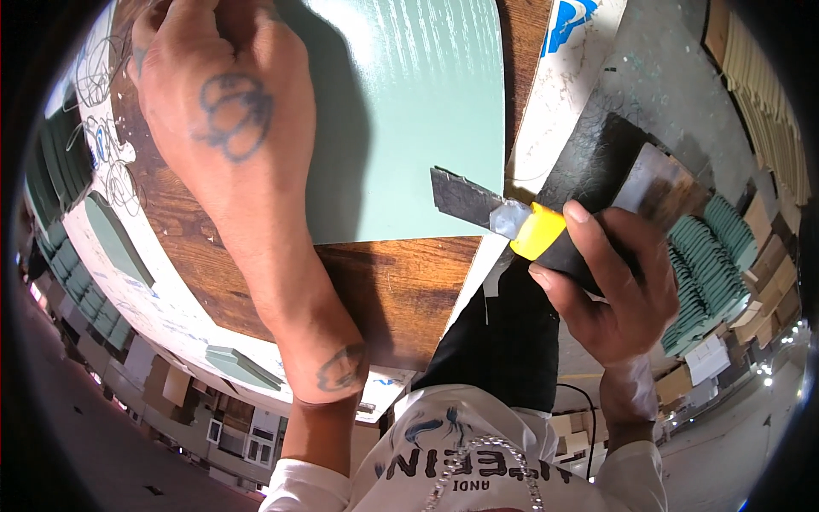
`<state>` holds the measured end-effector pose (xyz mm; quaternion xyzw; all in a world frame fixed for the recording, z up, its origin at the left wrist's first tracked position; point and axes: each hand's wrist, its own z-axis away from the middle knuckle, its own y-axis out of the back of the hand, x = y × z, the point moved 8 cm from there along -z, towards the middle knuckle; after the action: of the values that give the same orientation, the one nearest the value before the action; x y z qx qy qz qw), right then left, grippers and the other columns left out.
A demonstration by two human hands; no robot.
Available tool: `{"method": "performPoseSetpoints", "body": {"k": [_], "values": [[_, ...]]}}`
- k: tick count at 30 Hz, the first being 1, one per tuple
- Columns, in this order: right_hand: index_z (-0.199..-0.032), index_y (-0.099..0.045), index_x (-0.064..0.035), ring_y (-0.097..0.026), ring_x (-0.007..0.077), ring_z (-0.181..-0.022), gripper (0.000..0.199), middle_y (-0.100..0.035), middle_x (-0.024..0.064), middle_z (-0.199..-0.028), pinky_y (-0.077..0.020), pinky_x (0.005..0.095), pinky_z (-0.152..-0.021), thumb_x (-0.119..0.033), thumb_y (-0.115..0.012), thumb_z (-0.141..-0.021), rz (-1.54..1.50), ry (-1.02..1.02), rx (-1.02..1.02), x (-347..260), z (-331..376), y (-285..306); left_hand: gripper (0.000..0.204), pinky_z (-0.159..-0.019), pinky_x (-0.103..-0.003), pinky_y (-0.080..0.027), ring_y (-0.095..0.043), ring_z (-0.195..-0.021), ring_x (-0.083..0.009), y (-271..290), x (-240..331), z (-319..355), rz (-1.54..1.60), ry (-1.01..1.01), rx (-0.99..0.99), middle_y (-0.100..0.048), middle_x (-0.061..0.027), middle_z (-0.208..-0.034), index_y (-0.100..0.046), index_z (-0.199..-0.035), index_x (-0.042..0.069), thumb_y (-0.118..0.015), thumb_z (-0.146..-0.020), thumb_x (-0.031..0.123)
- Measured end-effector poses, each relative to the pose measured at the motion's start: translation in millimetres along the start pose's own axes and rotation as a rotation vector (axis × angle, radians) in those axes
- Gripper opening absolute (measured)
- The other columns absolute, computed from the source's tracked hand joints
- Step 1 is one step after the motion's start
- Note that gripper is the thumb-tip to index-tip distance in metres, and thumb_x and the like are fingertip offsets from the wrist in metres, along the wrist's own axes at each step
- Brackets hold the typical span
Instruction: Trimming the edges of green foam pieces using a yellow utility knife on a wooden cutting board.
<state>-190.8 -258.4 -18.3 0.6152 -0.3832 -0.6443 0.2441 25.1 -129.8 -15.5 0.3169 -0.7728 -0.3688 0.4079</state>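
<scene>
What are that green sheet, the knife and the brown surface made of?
Green sheet: perhaps coated board or plastic, smooth and glossy, as light glares off it. Knife: the dark blade looks like metal, flat and thin; the yellow collar looks like plastic, evenly coloured. Brown surface: wood or wood-look laminate, seemingly satiny, with streaky grain and soft highlights.
</scene>
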Motion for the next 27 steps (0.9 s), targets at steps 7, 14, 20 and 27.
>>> {"method": "performPoseSetpoints", "body": {"k": [7, 14, 20, 27], "values": [[-0.118, -0.075, -0.0084, -0.065, 0.0233, -0.085, 0.046, -0.063, 0.0089, -0.105, -0.0571, 0.0338, -0.066, -0.022, -0.087, -0.076, -0.027, 0.020, 0.030, 5, -5, 0, 0.022, -0.094, -0.031, -0.049, -0.065, -0.104, -0.0217, 3, 10, 4, 0.172, -0.047, -0.011, -0.068, -0.0120, -0.109, -0.070, -0.117, -0.003, -0.055, -0.104, 0.009], [-0.118, -0.075, -0.0086, -0.065, 0.0233, -0.085, 0.046, -0.064, 0.0083, -0.105, -0.0574, 0.0339, -0.065, -0.021, -0.087, -0.076, -0.060, 0.037, 0.091, 5, -12, 0, 0.023, -0.093, -0.030, -0.049, -0.066, -0.104, -0.0205, 5, 14, 8, 0.049, -0.077, 0.083, -0.069, -0.0125, -0.110, -0.070, -0.118, -0.003, -0.055, -0.104, 0.007], [-0.119, -0.074, -0.0093, -0.065, 0.0228, -0.088, 0.045, -0.066, 0.0085, -0.110, -0.0582, 0.0324, -0.064, -0.020, -0.086, -0.077, 0.053, 0.250, 0.152, 3, -20, -5, 0.024, -0.094, -0.030, -0.049, -0.066, -0.105, -0.0213, -1, 1, 5, 0.068, -0.054, 0.090, -0.070, -0.0140, -0.109, -0.070, -0.117, -0.004, -0.054, -0.104, 0.007], [-0.123, -0.074, -0.0101, -0.066, 0.0228, -0.089, 0.046, -0.065, 0.0089, -0.110, -0.0600, 0.0327, -0.067, -0.026, -0.082, -0.081, 0.018, 0.038, 0.103, 18, -39, 5, 0.024, -0.102, -0.033, -0.044, -0.062, -0.114, -0.0239, 2, 14, 3, 0.106, -0.062, -0.014, -0.065, -0.0154, -0.115, -0.067, -0.120, -0.003, -0.051, -0.102, 0.002]]}}
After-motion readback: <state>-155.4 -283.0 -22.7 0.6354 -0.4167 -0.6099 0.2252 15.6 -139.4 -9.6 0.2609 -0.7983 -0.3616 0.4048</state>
